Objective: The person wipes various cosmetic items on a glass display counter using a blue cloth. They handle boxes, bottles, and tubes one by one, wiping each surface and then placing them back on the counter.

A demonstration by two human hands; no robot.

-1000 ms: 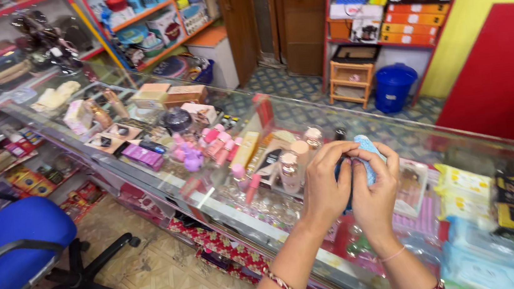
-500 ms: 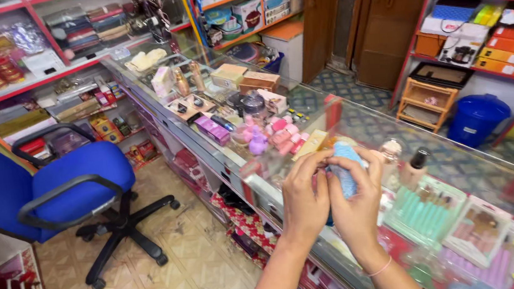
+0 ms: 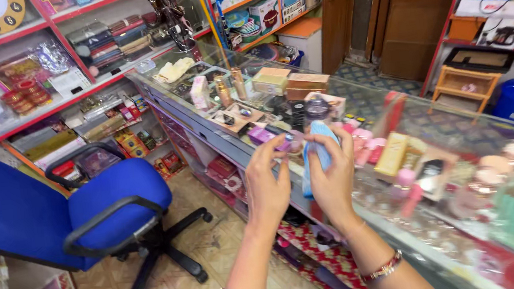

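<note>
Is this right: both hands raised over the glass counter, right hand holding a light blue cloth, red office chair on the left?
Not quite: the office chair is blue, not red, as the head view shows. The rest holds: left hand and right hand are raised over the glass counter, the right one holding the light blue cloth.

A single head-worn camera looks down and forward from the person's own eye level, close behind the left hand [image 3: 268, 184] and right hand [image 3: 334, 178], which fill the lower middle. It faces along the near edge of the glass desk [image 3: 218, 129], which runs from upper left to lower right. The blue chair [image 3: 94, 210] and floor lie lower left; shelves [image 3: 64, 97] rise beyond.
</note>
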